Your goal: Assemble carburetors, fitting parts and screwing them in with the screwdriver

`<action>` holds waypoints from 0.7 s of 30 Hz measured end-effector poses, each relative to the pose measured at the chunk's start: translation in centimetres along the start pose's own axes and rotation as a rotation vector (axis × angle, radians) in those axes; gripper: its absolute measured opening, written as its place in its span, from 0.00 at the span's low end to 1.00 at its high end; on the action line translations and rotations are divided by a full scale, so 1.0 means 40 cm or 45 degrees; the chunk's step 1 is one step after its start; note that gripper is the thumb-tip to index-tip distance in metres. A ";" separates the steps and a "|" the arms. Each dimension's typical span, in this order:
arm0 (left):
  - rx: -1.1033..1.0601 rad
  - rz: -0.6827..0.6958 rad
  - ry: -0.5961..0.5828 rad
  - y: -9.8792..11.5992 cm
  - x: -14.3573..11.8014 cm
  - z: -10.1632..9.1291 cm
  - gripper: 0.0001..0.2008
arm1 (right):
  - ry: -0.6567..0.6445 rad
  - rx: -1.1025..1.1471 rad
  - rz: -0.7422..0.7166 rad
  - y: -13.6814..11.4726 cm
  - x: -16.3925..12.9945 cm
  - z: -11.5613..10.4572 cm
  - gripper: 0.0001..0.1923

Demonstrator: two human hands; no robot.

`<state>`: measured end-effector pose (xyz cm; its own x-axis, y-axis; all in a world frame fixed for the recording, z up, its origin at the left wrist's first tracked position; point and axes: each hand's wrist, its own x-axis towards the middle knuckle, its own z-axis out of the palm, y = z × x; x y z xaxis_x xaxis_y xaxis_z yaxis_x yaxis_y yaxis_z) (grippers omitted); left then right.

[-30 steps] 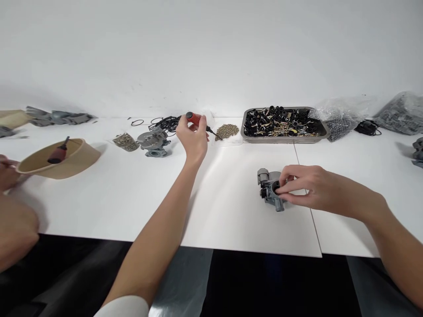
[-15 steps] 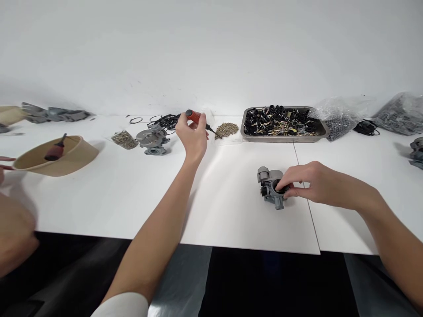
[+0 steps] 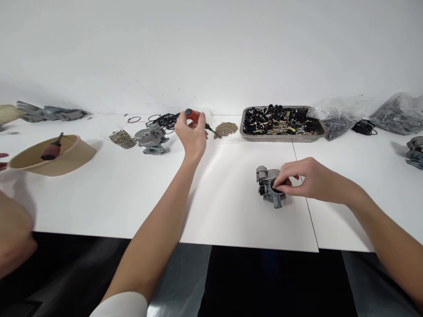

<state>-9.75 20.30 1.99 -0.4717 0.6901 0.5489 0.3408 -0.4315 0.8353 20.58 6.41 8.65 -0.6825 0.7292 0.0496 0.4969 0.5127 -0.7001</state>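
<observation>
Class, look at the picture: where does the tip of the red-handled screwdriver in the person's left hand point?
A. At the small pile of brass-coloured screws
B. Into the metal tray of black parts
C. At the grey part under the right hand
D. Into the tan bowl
A: the left hand holds the red-handled screwdriver with its tip at the pile of brass-coloured screws, short of the metal tray.
</observation>
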 end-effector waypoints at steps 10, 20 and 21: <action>0.010 0.006 -0.006 -0.005 0.002 -0.003 0.11 | 0.204 0.093 0.081 0.010 0.000 -0.008 0.06; 0.013 -0.006 -0.010 -0.002 0.002 -0.003 0.11 | 0.184 0.335 0.057 0.005 0.001 -0.011 0.04; 0.017 -0.008 -0.010 -0.002 0.001 -0.003 0.11 | 0.185 0.373 0.054 0.004 0.001 -0.012 0.05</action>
<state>-9.90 20.29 1.96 -0.4676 0.6974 0.5431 0.3488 -0.4190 0.8383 20.88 6.72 8.89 -0.5708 0.8146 0.1024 0.3334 0.3440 -0.8778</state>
